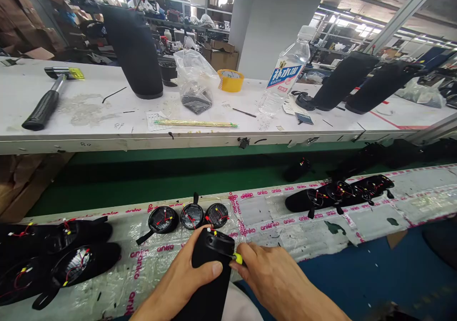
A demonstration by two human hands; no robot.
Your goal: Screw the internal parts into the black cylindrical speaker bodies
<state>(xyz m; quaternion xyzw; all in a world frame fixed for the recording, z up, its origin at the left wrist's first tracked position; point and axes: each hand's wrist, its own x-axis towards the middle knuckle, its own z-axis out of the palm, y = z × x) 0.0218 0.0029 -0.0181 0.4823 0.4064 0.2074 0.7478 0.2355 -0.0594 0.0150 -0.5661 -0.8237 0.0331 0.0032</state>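
Workshop shelving stands beyond a white bench (pixel 85 121); on the near side of the bench runs a low film-covered surface (pixel 264 211), with three round parts (pixel 162 219) at its far left-centre and black housings (pixel 96 259) at the left. One black cylinder (pixel 205 283) is held at near centre, in front of the round parts, its far end raised and its near end out of frame. Left hand (pixel 189 264) grips the cylinder from the left, thumb across the upper side; the other fingers are largely hidden. Right hand (pixel 273 264) is closed around a small yellow piece (pixel 238 258) at the cylinder's right edge, near the far end; its full form is covered by the fingers. Handling: the body appears to be a stiff shell, probably hollow and moderate in weight. Its matte surface should resist slipping. Grip the smooth mid-body, with the thumb opposed to the fingers. Avoid loading the small connector (pixel 211 232) at the far end, likely the most fragile point.
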